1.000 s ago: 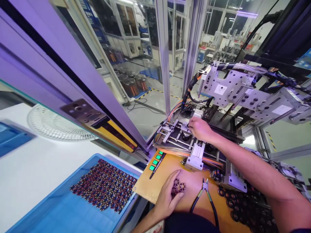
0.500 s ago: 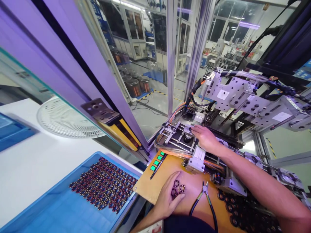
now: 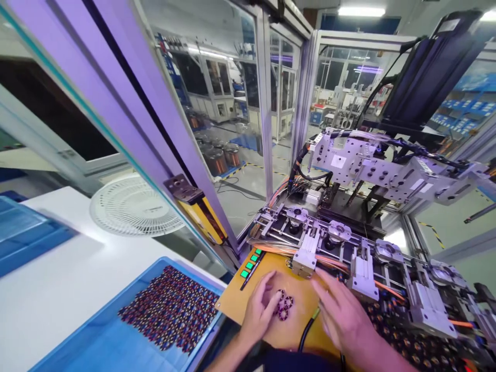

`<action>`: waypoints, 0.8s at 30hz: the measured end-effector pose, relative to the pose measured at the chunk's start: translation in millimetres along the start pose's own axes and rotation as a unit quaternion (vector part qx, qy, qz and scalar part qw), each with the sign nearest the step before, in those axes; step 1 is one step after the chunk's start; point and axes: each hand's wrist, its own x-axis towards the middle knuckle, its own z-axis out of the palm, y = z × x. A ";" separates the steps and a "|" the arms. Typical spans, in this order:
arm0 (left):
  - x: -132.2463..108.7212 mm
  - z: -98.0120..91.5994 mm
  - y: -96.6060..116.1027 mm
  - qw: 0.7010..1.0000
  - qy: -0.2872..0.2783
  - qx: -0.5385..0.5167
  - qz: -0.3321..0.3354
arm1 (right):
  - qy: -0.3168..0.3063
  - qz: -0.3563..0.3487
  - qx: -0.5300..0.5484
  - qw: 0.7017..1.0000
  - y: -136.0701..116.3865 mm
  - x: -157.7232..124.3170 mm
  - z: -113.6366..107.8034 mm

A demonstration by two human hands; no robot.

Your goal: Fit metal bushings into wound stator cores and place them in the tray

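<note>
My left hand (image 3: 256, 312) rests on the tan board (image 3: 236, 299), its fingers curved and its thumb apart from them. Beside the thumb lie several small dark ring-shaped parts (image 3: 284, 314) with light specks; the thumb tip touches or nearly touches one. My right hand (image 3: 343, 310) is over the board's right part, slightly blurred, fingers stretched out and nothing visible in them. It covers most of the cutting pliers, whose black handle (image 3: 307, 330) shows beside it. Just beyond the hands stands a row of metal fixtures with round tops, the nearest block (image 3: 304, 262) close to my right fingertips.
A blue tray (image 3: 89, 330) at left holds a bed of similar ring parts. More dark rings (image 3: 403, 330) lie at right. Green buttons (image 3: 245, 273) line the board's left edge. A machine arm (image 3: 360, 160) hangs above the fixtures; a yellow-faced sensor post (image 3: 207, 219) stands left.
My right hand has come back from the far left fixture to above the pliers, near my left hand. The left hand stays by the rings, and the view has tilted up.
</note>
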 end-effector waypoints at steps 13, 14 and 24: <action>197.6 -14.2 56.2 0.939 -0.130 0.226 0.225 | 0.013 0.294 -0.135 0.946 -11.9 -156.3 -63.5; 198.7 -10.2 56.6 0.936 -0.138 0.235 0.223 | 0.024 0.307 -0.099 0.946 -15.5 -160.6 -61.5; 206.5 -10.1 56.0 0.922 -0.190 0.275 0.197 | 0.025 0.329 -0.052 0.942 -23.4 -190.5 17.4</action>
